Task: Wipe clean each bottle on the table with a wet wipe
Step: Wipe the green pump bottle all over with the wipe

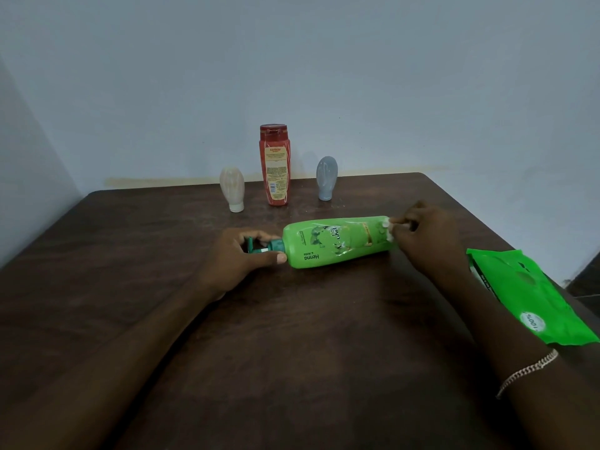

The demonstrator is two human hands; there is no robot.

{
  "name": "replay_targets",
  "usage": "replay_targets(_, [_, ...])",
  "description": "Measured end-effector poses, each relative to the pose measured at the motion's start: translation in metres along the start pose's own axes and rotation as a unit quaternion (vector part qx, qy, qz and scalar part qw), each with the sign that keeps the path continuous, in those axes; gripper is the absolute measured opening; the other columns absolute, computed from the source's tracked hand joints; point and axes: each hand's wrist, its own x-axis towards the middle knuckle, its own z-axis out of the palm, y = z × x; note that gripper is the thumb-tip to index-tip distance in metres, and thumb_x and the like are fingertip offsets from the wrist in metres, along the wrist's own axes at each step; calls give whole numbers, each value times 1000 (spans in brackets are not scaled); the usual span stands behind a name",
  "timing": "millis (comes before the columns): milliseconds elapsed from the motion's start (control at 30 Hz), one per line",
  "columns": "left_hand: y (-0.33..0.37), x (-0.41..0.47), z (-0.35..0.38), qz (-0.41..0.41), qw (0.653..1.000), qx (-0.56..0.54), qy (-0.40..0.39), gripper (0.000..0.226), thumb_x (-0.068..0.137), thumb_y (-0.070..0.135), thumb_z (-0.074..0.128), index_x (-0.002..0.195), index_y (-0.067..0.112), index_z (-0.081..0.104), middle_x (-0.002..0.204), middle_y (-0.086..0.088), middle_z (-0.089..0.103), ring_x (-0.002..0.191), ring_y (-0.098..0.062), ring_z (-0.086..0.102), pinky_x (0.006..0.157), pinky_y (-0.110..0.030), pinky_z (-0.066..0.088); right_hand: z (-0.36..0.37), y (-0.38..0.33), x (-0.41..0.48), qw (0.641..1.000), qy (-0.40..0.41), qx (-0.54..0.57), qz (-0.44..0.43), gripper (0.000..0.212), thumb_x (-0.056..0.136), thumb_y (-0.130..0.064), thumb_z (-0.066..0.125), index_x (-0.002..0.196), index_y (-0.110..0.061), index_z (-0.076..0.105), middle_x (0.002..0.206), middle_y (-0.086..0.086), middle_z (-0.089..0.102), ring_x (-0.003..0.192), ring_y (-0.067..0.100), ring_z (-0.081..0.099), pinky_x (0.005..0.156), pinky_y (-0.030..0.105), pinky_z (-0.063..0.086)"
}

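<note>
A bright green pump bottle [334, 243] lies on its side across the middle of the dark wooden table [292, 336], pump end to the left. My left hand [240, 258] grips its dark green pump neck. My right hand [425, 237] presses a small white wet wipe [389, 227] against the bottle's base at the right end; most of the wipe is hidden under my fingers. At the back of the table stand a red bottle [274, 165], a beige bottle [232, 190] resting on its cap, and a grey bottle [326, 182] resting on its cap.
A green wet wipe pack [532, 297] lies at the table's right edge, partly behind my right forearm, which wears a chain bracelet [529, 370]. A pale wall rises directly behind the table.
</note>
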Motion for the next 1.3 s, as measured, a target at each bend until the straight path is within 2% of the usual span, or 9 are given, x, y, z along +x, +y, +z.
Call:
replay_targets(200, [1, 0, 1, 1, 1000, 13, 3, 40, 64, 32, 90, 102, 26, 78, 101, 6, 78, 94, -16, 72, 87, -43, 58, 6, -10, 0, 1000, -3, -5, -18, 7, 81, -8, 69, 80, -6, 76, 78, 9, 56, 68, 25, 56, 57, 25, 30])
replay_targets(300, [3, -2, 1, 4, 1000, -5, 2, 42, 62, 29, 89, 101, 21, 78, 102, 8, 78, 94, -13, 72, 86, -38, 57, 0, -4, -2, 1000, -5, -10, -12, 8, 80, -10, 71, 83, -6, 77, 76, 7, 55, 64, 19, 52, 52, 15, 27])
replay_targets(367, [2, -1, 2, 9, 1000, 1, 2, 40, 63, 27, 90, 101, 21, 79, 102, 7, 78, 94, -15, 72, 88, -42, 58, -3, 1, 3, 1000, 7, -17, 16, 10, 80, -11, 71, 86, -7, 77, 76, 6, 54, 64, 17, 49, 52, 13, 24])
replay_targets(433, [3, -1, 2, 11, 1000, 5, 3, 39, 64, 27, 90, 101, 24, 79, 102, 6, 78, 95, -18, 72, 92, -48, 58, -1, -4, 5, 1000, 8, -15, 20, 10, 80, -11, 71, 87, -7, 77, 77, 6, 54, 64, 19, 50, 52, 23, 26])
replay_targets(567, [1, 0, 1, 16, 1000, 2, 0, 35, 66, 29, 91, 98, 33, 79, 105, 5, 78, 100, -22, 72, 95, -57, 55, 9, -18, -4, 999, -22, 3, -44, 14, 80, -13, 66, 88, -10, 78, 82, 6, 58, 68, 22, 58, 60, 26, 37])
replay_targets(767, [4, -1, 2, 20, 1000, 15, 5, 34, 66, 29, 91, 97, 35, 79, 100, 5, 78, 95, -23, 70, 92, -57, 55, -1, -6, 5, 1000, 6, -17, 17, 15, 79, -13, 67, 89, -10, 78, 81, 8, 60, 68, 23, 58, 61, 25, 36])
replay_targets(1000, [6, -1, 2, 19, 1000, 14, 8, 32, 66, 27, 90, 95, 36, 78, 100, 5, 77, 96, -27, 70, 92, -59, 54, 16, -31, -10, 997, -42, 10, -65, 22, 83, -16, 59, 94, -13, 77, 88, 5, 59, 69, 20, 58, 62, 26, 41])
replay_targets(1167, [4, -2, 1, 20, 1000, 14, 4, 30, 68, 23, 91, 96, 24, 79, 100, 6, 78, 94, -20, 70, 91, -55, 54, 4, -15, 3, 1000, 1, -21, 23, 22, 82, -10, 64, 100, -11, 77, 86, 11, 61, 72, 25, 58, 62, 24, 32])
replay_targets(1300, [3, -2, 1, 20, 1000, 15, 3, 34, 65, 29, 91, 97, 27, 79, 100, 3, 77, 97, -29, 69, 92, -59, 54, 17, -41, -10, 997, -45, 8, -62, 24, 86, -11, 63, 107, -11, 74, 90, 6, 55, 70, 22, 55, 57, 24, 31])
